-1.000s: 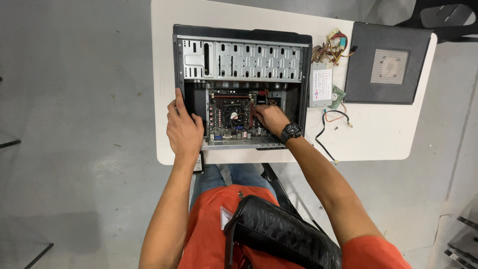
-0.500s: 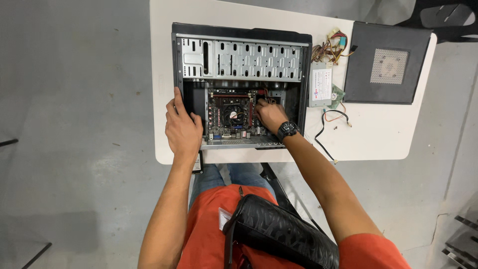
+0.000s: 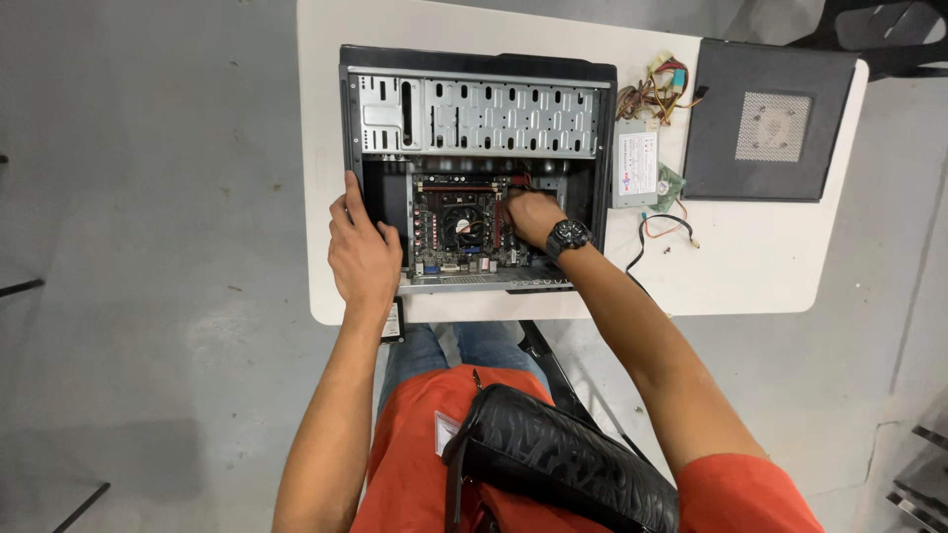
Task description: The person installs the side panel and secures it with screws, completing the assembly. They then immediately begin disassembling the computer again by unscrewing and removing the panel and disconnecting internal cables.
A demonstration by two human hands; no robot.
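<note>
The open black metal computer case (image 3: pixel 474 168) is lying on the white table (image 3: pixel 760 257). The left hand (image 3: pixel 361 255) is bracing its left wall, fingers loosely spread; the right hand (image 3: pixel 533 217) (watch-wristed) is reaching inside beside the motherboard (image 3: pixel 459 232), grip unclear.

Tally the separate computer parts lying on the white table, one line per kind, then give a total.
Open computer case: 1
Grey power supply unit: 1
Black side panel: 1
Loose black cable: 1
Total: 4
</note>
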